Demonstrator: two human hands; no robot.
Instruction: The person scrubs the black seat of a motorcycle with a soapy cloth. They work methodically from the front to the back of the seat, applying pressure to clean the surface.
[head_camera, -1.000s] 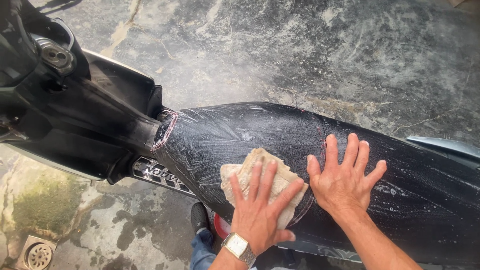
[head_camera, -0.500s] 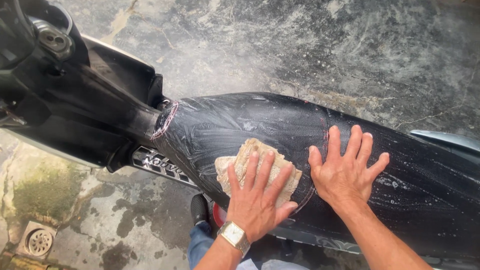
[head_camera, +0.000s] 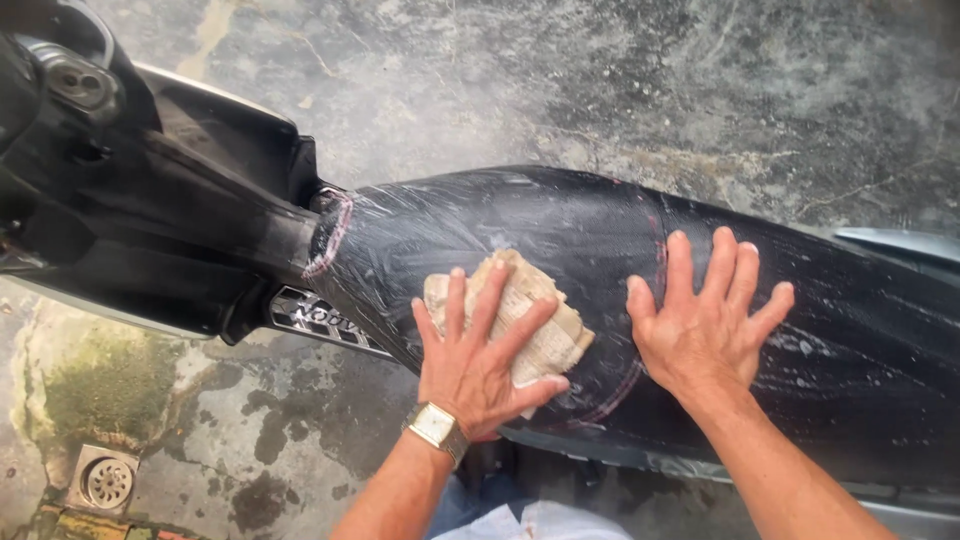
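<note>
Wet, mottled concrete floor (head_camera: 620, 80) with a drain (head_camera: 105, 482). On the black soapy motorbike seat (head_camera: 560, 230), my left hand (head_camera: 478, 365) presses a beige sponge (head_camera: 535, 315), fingers spread; my right hand (head_camera: 705, 325) lies flat, fingers apart.

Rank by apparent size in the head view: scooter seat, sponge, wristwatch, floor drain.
1. scooter seat, by far the largest.
2. sponge, partly covered by the left hand, so its full extent is unsure.
3. floor drain.
4. wristwatch, smallest; it is nearer the camera than the drain.
</note>
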